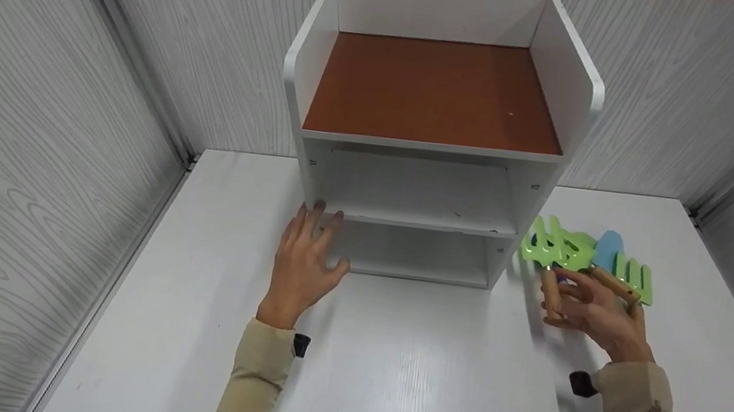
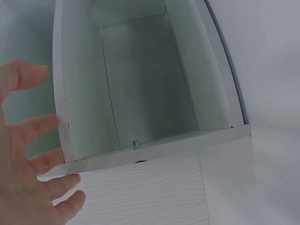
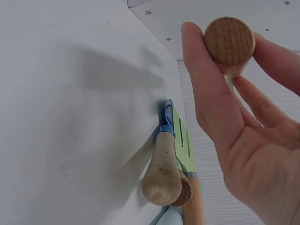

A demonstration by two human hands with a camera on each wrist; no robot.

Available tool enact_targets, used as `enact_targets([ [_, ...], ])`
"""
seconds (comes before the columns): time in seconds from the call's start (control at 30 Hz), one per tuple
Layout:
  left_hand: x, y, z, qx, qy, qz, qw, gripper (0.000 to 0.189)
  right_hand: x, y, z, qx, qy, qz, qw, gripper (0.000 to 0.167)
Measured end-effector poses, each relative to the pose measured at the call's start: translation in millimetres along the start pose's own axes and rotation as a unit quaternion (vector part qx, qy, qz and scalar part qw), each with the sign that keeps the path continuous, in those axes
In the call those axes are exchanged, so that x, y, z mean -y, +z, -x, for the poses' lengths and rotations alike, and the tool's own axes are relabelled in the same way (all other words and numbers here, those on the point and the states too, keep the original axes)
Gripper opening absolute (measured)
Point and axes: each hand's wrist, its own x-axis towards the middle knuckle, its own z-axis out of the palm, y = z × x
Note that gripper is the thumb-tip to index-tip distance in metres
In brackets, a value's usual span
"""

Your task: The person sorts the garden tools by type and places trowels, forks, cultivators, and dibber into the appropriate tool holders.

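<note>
My right hand (image 1: 600,315) pinches the wooden handle of a green hand fork (image 1: 546,244) between thumb and fingers. From the right wrist view, the round end of the fork's handle (image 3: 229,41) faces the camera. Below it lies a pile of garden tools: a blue-headed tool (image 1: 609,249), a green slotted tool (image 3: 183,140) and a tool with a pale wooden handle (image 3: 161,173). My left hand (image 1: 305,264) has its fingers spread at the left front edge of a white shelf unit (image 1: 420,224); its fingertips reach the board edges in the left wrist view.
The shelf unit has a brown top surface (image 1: 435,93) with raised white sides and two open compartments beneath. It stands on a white table (image 1: 391,361) against a grey wood-grain wall (image 1: 213,43). Panels rise on the left and right. The tools lie right of the unit.
</note>
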Motion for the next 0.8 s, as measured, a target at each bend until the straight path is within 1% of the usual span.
enact_targets([
  [0.23, 0.1, 0.8, -0.9, -0.004, 0.002, 0.005, 1.0, 0.062, -2.9, 2.0, 7.5, 0.005, -0.039, -0.022, 0.999, 0.065],
  [0.37, 0.1, 1.0, -1.1, -0.006, 0.001, 0.009, 0.9999, 0.062, -3.2, 3.0, 11.2, 0.007, -0.055, -0.034, 0.9979, 0.066],
  [0.43, -0.1, 1.2, -1.1, -0.005, 0.0, 0.011, 0.9999, 0.061, -3.5, 3.3, 12.8, 0.003, -0.059, -0.042, 0.9974, 0.068],
  [0.6, -0.6, 1.2, -0.4, 0.0, -0.002, 0.006, 1.0, 0.061, -6.4, 3.9, 17.7, -0.017, -0.064, -0.046, 0.9967, 0.068],
  [0.8, 0.0, 1.5, 0.5, 0.0, 0.001, -0.004, 1.0, 0.061, -11.1, 5.2, 20.4, -0.028, -0.087, -0.071, 0.9933, 0.069],
])
